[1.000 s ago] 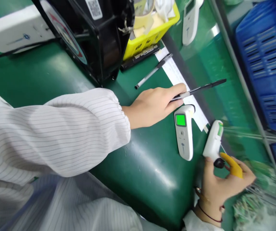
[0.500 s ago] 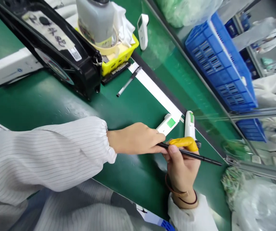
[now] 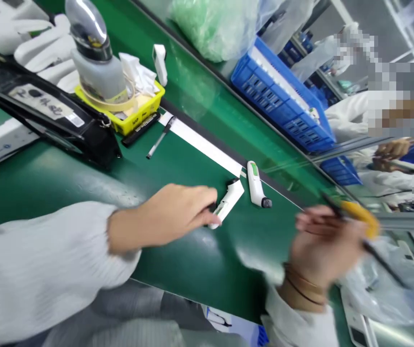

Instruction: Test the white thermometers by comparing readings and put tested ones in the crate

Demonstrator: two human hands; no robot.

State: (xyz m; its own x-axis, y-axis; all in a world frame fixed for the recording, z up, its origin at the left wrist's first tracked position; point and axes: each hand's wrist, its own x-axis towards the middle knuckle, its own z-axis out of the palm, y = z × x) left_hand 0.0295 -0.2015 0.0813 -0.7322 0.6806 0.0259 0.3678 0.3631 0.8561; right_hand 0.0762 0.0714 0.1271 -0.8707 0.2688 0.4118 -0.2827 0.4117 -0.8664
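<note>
My left hand (image 3: 178,212) has its fingers closed at the lower end of a white handheld thermometer (image 3: 231,197), near the table. A small black part shows between thumb and fingers; what it is I cannot make out. Farther right, my right hand (image 3: 324,243) is smeared by motion and grips a thin black stick-like tool (image 3: 383,262). A yellow finger cot (image 3: 362,217) covers one of its fingers. Between the hands, near the white strip, lies a second white thermometer (image 3: 255,183) with a green screen and black tip.
On the green table (image 3: 178,173) lie a pen (image 3: 161,138) and a black marker (image 3: 140,129). A yellow basket (image 3: 135,115) holds a bottle (image 3: 100,72). A black case (image 3: 55,115) stands left. Behind are a blue crate (image 3: 279,96) and co-workers. A clear bag (image 3: 391,294) lies right.
My right hand has moved right with the black tool, away from my left hand. The thermometer at my left hand has turned, its black-tipped end now upward. The view has shifted right.
</note>
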